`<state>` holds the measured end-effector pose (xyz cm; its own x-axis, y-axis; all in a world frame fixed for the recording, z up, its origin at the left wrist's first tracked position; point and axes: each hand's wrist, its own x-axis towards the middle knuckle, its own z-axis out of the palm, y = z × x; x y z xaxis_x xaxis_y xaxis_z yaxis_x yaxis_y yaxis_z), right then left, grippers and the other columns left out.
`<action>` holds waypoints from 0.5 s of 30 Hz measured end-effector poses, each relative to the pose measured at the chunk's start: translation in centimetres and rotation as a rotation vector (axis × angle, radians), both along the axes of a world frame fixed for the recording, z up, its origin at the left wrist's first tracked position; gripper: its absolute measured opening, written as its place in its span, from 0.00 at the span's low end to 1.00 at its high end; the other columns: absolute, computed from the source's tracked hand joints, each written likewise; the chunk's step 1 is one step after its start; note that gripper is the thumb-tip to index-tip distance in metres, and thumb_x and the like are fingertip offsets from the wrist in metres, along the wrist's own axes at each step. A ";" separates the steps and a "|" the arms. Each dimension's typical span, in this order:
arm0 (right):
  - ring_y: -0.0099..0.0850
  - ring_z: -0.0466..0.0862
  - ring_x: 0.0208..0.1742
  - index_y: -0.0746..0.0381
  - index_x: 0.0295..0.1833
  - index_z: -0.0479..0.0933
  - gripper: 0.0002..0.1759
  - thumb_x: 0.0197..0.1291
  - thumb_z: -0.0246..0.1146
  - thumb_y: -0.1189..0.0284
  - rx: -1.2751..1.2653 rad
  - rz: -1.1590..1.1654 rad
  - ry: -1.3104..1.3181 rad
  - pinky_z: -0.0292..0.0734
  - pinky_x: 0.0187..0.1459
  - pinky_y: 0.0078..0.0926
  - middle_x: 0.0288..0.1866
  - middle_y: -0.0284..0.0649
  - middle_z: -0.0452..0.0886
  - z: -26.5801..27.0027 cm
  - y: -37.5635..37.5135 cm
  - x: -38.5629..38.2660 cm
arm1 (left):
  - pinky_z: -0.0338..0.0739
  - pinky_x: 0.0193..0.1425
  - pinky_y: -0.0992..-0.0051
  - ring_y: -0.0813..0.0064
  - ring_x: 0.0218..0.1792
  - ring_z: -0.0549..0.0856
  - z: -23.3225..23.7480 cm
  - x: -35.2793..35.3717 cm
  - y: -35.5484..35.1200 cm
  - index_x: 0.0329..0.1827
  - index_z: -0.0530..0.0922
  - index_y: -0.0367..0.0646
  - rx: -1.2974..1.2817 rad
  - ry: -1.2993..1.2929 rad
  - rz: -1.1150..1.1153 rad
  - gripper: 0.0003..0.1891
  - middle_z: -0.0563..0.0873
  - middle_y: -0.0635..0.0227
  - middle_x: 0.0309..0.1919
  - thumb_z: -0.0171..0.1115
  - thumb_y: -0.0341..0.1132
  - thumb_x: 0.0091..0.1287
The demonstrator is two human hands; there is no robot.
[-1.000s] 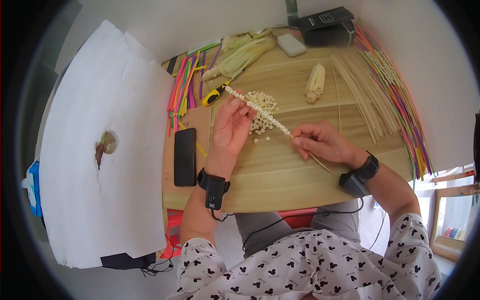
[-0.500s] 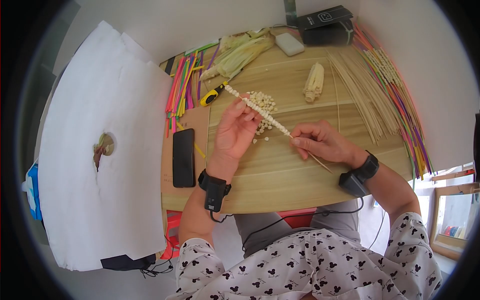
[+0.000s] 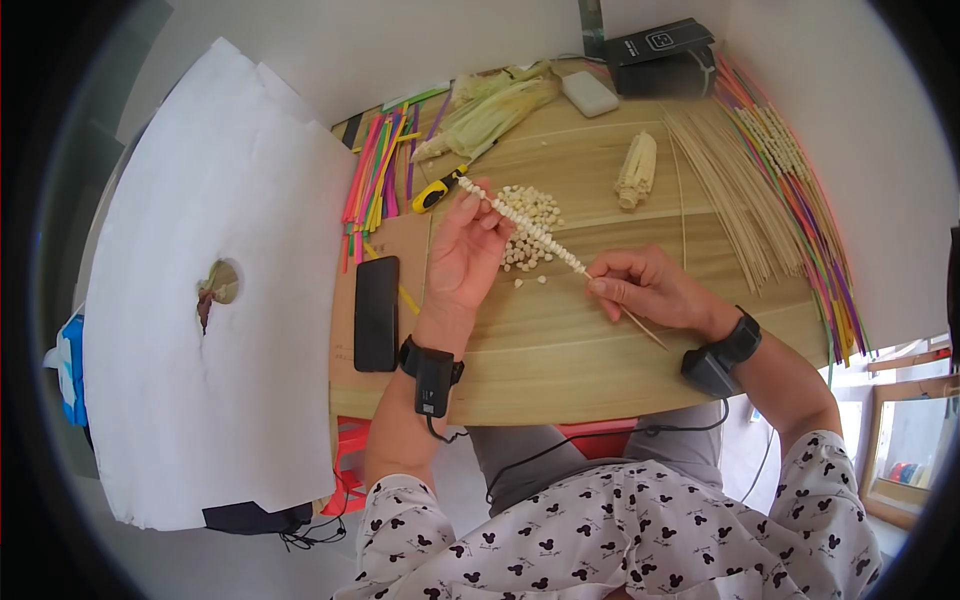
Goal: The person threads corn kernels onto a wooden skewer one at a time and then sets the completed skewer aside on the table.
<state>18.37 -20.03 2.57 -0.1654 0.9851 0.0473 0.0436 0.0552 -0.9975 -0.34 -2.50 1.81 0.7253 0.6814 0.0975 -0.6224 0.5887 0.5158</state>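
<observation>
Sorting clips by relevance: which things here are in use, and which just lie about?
In use: left hand, right hand, thin wooden skewer strung with pale kernels, loose pile of pale kernels.
Lying about: black phone, yellow-handled cutter, bright plastic sticks, green corn husks, stripped cob.

Bare tabletop (image 3: 560,370) along front edge, kernel pile (image 3: 530,215) ahead, phone (image 3: 376,313) left, bamboo sticks (image 3: 730,200) right

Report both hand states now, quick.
Left hand: fingertips closed on the skewer, near its far end.
Right hand: pinched shut on the skewer's bare near end.
</observation>
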 end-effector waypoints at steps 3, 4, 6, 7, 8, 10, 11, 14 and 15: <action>0.13 0.69 0.25 0.65 0.41 0.75 0.09 0.71 0.55 0.71 0.001 -0.001 -0.009 0.65 0.29 0.14 0.22 0.26 0.72 0.1 0.0 0.0 | 0.75 0.49 0.74 0.81 0.33 0.77 0.0 0.0 0.0 0.54 0.77 0.38 -0.017 -0.013 -0.004 0.13 0.81 0.70 0.36 0.59 0.30 0.68; 0.13 0.69 0.25 0.65 0.41 0.75 0.09 0.71 0.55 0.70 0.000 0.003 -0.021 0.65 0.29 0.14 0.22 0.26 0.72 0.1 0.1 0.0 | 0.75 0.49 0.74 0.81 0.33 0.77 0.0 0.0 0.0 0.54 0.77 0.38 -0.019 -0.020 -0.007 0.13 0.81 0.70 0.36 0.60 0.30 0.68; 0.13 0.68 0.25 0.65 0.40 0.75 0.09 0.71 0.55 0.70 0.001 -0.001 -0.024 0.64 0.29 0.14 0.22 0.26 0.72 0.2 0.1 0.0 | 0.75 0.50 0.73 0.81 0.33 0.77 0.2 0.0 0.0 0.53 0.77 0.38 -0.013 -0.020 -0.010 0.12 0.81 0.70 0.36 0.60 0.30 0.68; 0.13 0.68 0.25 0.65 0.40 0.75 0.09 0.71 0.55 0.70 0.001 -0.005 -0.026 0.64 0.29 0.14 0.22 0.26 0.72 0.3 0.1 -0.1 | 0.75 0.50 0.73 0.81 0.33 0.77 0.2 0.0 0.0 0.53 0.77 0.38 -0.009 -0.020 -0.014 0.12 0.81 0.70 0.36 0.60 0.30 0.68; 0.13 0.68 0.25 0.65 0.40 0.75 0.09 0.71 0.55 0.70 0.001 -0.004 -0.025 0.64 0.29 0.14 0.22 0.26 0.72 0.2 0.1 -0.1 | 0.75 0.50 0.73 0.81 0.33 0.77 0.2 0.0 0.0 0.53 0.77 0.38 -0.009 -0.019 -0.013 0.12 0.81 0.70 0.36 0.60 0.30 0.68; 0.13 0.68 0.25 0.65 0.41 0.75 0.09 0.71 0.55 0.70 -0.007 -0.002 -0.007 0.64 0.29 0.14 0.21 0.26 0.72 0.2 0.0 0.0 | 0.75 0.50 0.73 0.81 0.33 0.77 0.2 0.1 -0.1 0.53 0.77 0.38 -0.005 -0.016 -0.003 0.12 0.81 0.70 0.35 0.60 0.30 0.68; 0.13 0.68 0.25 0.65 0.41 0.75 0.09 0.71 0.55 0.70 -0.007 -0.001 -0.007 0.64 0.29 0.14 0.21 0.26 0.72 0.2 0.0 0.0 | 0.75 0.50 0.73 0.81 0.33 0.77 0.2 0.1 -0.1 0.53 0.77 0.38 -0.005 -0.016 -0.003 0.12 0.81 0.70 0.35 0.60 0.30 0.68; 0.13 0.68 0.25 0.65 0.41 0.75 0.09 0.71 0.55 0.70 -0.001 -0.010 -0.015 0.63 0.29 0.14 0.22 0.26 0.72 0.1 -0.1 0.0 | 0.75 0.50 0.73 0.81 0.33 0.77 0.0 0.1 -0.1 0.52 0.77 0.38 0.011 -0.022 -0.012 0.12 0.80 0.71 0.35 0.60 0.31 0.69; 0.13 0.68 0.25 0.65 0.41 0.75 0.09 0.71 0.55 0.70 -0.007 -0.014 -0.016 0.63 0.29 0.14 0.22 0.26 0.72 0.2 -0.1 0.0 | 0.75 0.50 0.73 0.81 0.33 0.77 0.0 0.1 -0.2 0.52 0.77 0.38 0.006 -0.024 -0.017 0.12 0.80 0.71 0.34 0.60 0.31 0.69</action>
<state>18.36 -20.15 2.79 -0.1519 0.9877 0.0376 0.0598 0.0471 -0.9971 -0.19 -2.67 1.82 0.7342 0.6683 0.1192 -0.6245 0.5961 0.5046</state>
